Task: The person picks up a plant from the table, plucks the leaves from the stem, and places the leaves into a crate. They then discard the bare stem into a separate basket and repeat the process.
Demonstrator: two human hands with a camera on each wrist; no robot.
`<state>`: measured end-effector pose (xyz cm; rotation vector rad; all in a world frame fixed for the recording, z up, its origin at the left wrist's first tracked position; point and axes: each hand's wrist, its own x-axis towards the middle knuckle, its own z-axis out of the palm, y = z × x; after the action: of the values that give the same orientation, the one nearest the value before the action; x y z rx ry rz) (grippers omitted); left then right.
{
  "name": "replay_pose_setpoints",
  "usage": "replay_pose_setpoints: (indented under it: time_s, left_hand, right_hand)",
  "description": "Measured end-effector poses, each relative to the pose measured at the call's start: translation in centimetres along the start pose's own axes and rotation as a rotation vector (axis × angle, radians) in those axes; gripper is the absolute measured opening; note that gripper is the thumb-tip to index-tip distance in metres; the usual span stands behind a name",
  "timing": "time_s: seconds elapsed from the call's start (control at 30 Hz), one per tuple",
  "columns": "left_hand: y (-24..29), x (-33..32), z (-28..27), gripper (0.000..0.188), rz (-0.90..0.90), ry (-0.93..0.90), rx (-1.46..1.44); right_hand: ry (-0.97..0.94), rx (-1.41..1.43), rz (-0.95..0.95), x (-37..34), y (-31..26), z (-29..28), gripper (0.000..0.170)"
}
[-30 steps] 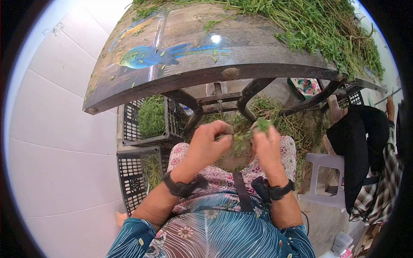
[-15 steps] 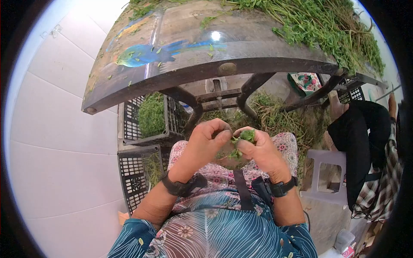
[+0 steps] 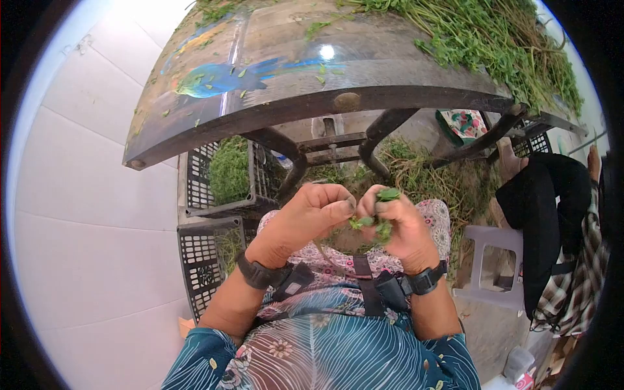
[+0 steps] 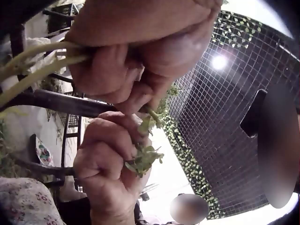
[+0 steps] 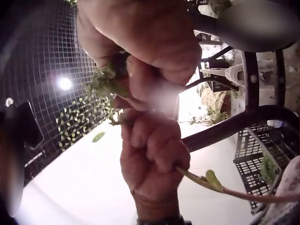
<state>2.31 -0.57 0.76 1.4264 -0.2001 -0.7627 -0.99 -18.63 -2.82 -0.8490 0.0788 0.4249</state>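
Note:
My left hand pinches the stems of a leafy green plant between thumb and curled fingers; their lengths trail out past the little-finger side. In the right wrist view a single stem with a small leaf runs out of that fist. Close beside it, my right hand grips a small bunch of green sprigs, whose leaves poke out above and below the fingers. Both hands meet fingertip to fingertip over my lap. The part of the plant inside each fist is hidden.
Ahead stands a wooden table with a heap of leafy stems at its right. Black crates with greens are on the left. Cut stems litter the floor. A pale plastic stool and another person's dark-clothed leg are at right.
My right hand came left to my left hand, then turned, with leaves now showing below its fingers. A stem now hangs below my left hand.

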Motion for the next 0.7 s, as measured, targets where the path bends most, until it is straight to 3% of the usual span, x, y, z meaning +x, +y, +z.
replay_pose_setpoints:
  time_s: [0.07,0.17,0.3,0.5,0.7]
  left_hand:
    - [-0.9,0.0,-0.5,0.014,-0.010,-0.032,-0.182]
    - [-1.3,0.5,-0.8,0.014,-0.038,0.014,-0.517]
    - [-1.0,0.3,-1.2,0.013,-0.046,0.063,-0.546]
    - [-1.4,0.3,-0.6,0.013,0.001,-0.003,-0.496]
    - [-1.3,-0.2,-0.5,0.014,0.006,-0.080,-0.389]
  right_hand:
    - [-0.118,0.294,0.069,0.0,-0.9,-0.7,0.012]
    - [-0.050,0.312,0.075,0.0,-0.8,-1.3,0.017]
    - [0.085,0.225,0.044,-0.1,-0.2,-1.2,0.022]
    - [0.023,-0.082,0.002,0.3,-0.2,1.4,0.022]
    - [-0.091,0.178,0.093,0.0,-0.3,1.5,0.015]
